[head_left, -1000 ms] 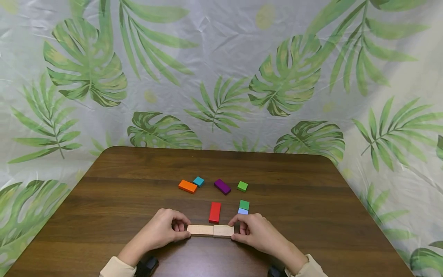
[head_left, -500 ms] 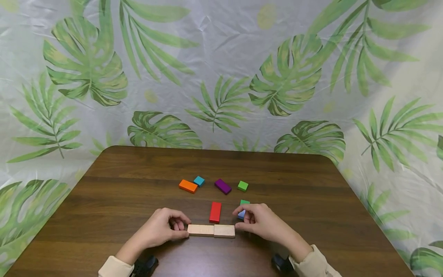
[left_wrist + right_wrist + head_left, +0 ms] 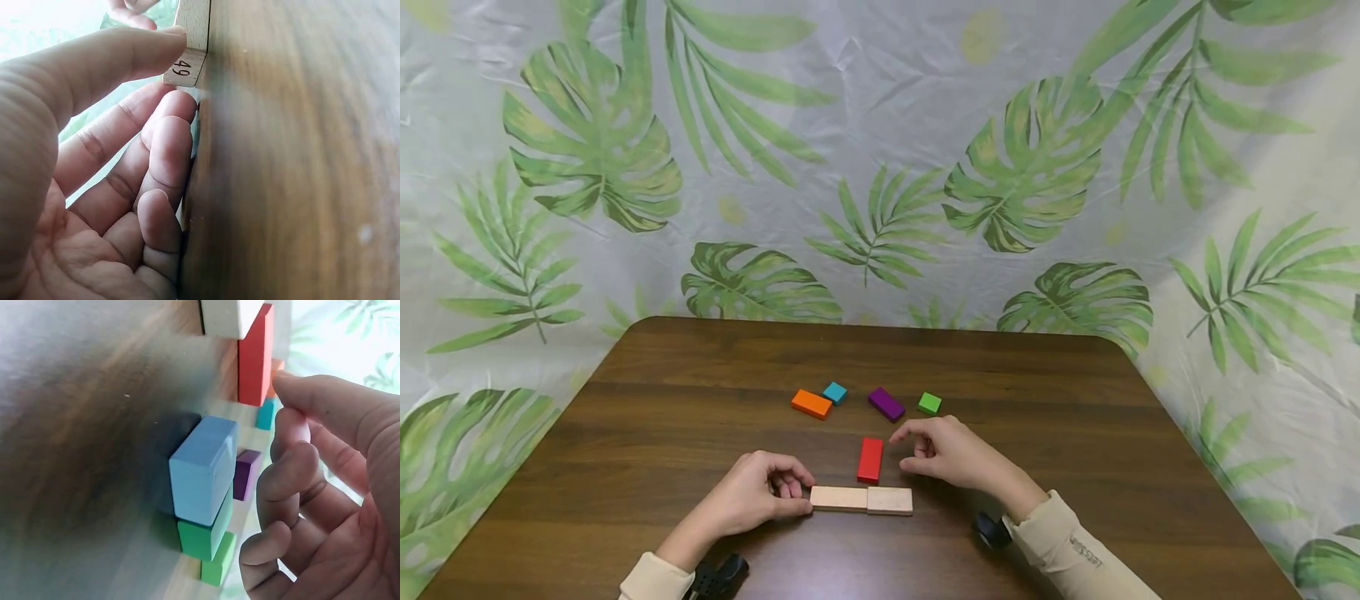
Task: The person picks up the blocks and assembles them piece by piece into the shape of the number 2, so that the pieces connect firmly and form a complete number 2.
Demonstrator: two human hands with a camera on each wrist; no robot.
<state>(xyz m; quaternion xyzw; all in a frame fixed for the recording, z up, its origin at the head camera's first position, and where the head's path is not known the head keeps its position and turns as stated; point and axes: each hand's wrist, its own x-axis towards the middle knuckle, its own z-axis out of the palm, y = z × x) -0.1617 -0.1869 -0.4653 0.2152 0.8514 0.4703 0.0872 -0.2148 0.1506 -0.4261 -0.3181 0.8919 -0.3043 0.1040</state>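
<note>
My left hand (image 3: pixel 748 493) pinches the outer end of a plain wooden block (image 3: pixel 838 498) between thumb and index finger; in the left wrist view that block's end (image 3: pixel 185 70) bears printed digits. A second plain wooden block (image 3: pixel 890 501) lies end to end with it on the right. My right hand (image 3: pixel 955 457) hovers right of the red block (image 3: pixel 870 460), holding nothing, with fingers loosely bent. Under it, a light blue block (image 3: pixel 201 472) and a green block (image 3: pixel 203 536) touch each other; the hand hides both in the head view.
Farther back on the brown wooden table (image 3: pixel 700 358) lie an orange block (image 3: pixel 811 404), a teal block (image 3: pixel 835 393), a purple block (image 3: pixel 887 404) and a light green block (image 3: pixel 929 403). A leaf-patterned cloth (image 3: pixel 880 125) hangs behind the table.
My right hand has let go of the right wooden block's end and moved away from me, over the light blue and green blocks. The left hand keeps its hold.
</note>
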